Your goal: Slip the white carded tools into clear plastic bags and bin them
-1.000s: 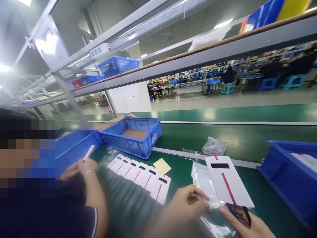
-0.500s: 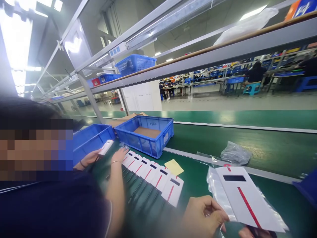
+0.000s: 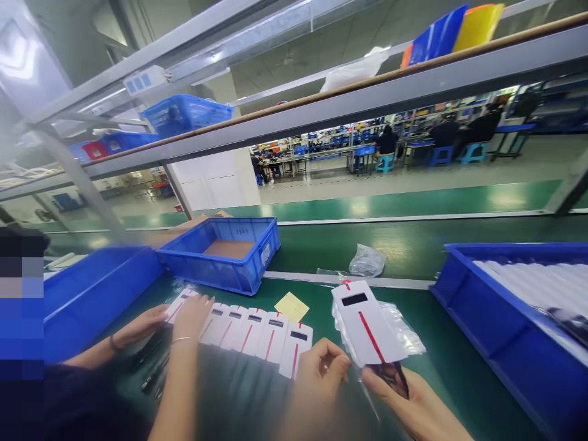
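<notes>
My right hand (image 3: 408, 398) is closed around the lower end of a flat white device (image 3: 367, 327), where a black cable shows. The device has a dark window and a red stripe. A clear plastic bag (image 3: 404, 331) lies behind it, spreading out on both sides. Just left of the device, my left hand (image 3: 324, 367) has its fingers curled in a pinch at the bag's edge. Beside it, a row of similar white devices (image 3: 271, 337) lies overlapping on the green bench. A co-worker's two hands (image 3: 193, 312) are at the row's far left end, on another white device (image 3: 180, 304).
A blue bin (image 3: 220, 263) stands behind the row, with another blue bin (image 3: 96, 288) to its left. At right, a blue bin (image 3: 509, 318) holds white items. A yellow note (image 3: 291, 306) and a crumpled plastic bag (image 3: 367, 260) lie on the bench (image 3: 316, 239). A shelf crosses above.
My view has turned right, bringing the right-hand bin into sight. My right hand shows more fully under the device. The co-worker's left-hand device has come down to the row's end.
</notes>
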Demonstrator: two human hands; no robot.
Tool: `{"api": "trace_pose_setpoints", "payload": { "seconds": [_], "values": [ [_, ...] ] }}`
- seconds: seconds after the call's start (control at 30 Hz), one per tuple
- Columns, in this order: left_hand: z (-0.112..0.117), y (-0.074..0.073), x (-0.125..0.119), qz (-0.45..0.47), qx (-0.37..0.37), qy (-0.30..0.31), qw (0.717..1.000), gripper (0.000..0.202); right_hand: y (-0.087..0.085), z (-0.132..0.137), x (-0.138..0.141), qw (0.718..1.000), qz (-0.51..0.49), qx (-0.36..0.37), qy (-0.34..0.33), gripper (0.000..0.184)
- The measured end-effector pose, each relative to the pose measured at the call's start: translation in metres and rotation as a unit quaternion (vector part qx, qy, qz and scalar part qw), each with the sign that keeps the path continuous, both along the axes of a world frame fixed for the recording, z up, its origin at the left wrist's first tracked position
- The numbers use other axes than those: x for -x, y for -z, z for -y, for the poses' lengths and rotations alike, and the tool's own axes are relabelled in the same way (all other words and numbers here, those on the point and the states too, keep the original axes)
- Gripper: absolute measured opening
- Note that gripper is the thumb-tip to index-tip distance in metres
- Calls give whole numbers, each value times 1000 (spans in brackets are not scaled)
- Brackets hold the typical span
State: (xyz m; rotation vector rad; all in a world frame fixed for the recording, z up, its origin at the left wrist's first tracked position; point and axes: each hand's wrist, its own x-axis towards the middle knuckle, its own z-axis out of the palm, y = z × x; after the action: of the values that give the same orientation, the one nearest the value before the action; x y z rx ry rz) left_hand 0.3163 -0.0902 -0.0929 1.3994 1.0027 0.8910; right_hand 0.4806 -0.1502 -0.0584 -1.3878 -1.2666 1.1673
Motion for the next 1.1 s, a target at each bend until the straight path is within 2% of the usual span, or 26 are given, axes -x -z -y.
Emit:
{"api": "trace_pose_setpoints", "payload": {
  "seconds": [0.1,0.27,0.4,0.53,0.67,0.77,0.9,1.0,1.1],
  "values": [
    [-11,0,6,-64,-50,31,996,32,5,-1,-5,1000,7,0,-4,49],
    [-26,-5,9,-85,-79,35,993,31,24,-2,-14,999,26,-16,27,50],
    [-7,-5,5,-90,-87,23,992,42,24,-3,-22,999,48,-18,-1,50],
    [12,-8,2,-100,-92,19,991,37,7,-2,-24,999,-26,-21,-25,40],
    [14,-11,1,-136,-97,3,986,35,-3,3,-21,998,-57,-9,-17,34],
    [16,-11,0,-157,-108,-8,982,33,4,8,-21,1000,-14,-24,-7,40],
    [22,-7,-1,-116,-100,-7,988,29,16,15,-22,998,41,-24,45,45],
    [28,-5,-4,-93,-88,1,992,30,21,20,-23,997,47,-23,57,47],
    [33,-5,-7,-99,-92,1,991,34,21,23,-24,999,20,-17,39,50]
  ]
}}
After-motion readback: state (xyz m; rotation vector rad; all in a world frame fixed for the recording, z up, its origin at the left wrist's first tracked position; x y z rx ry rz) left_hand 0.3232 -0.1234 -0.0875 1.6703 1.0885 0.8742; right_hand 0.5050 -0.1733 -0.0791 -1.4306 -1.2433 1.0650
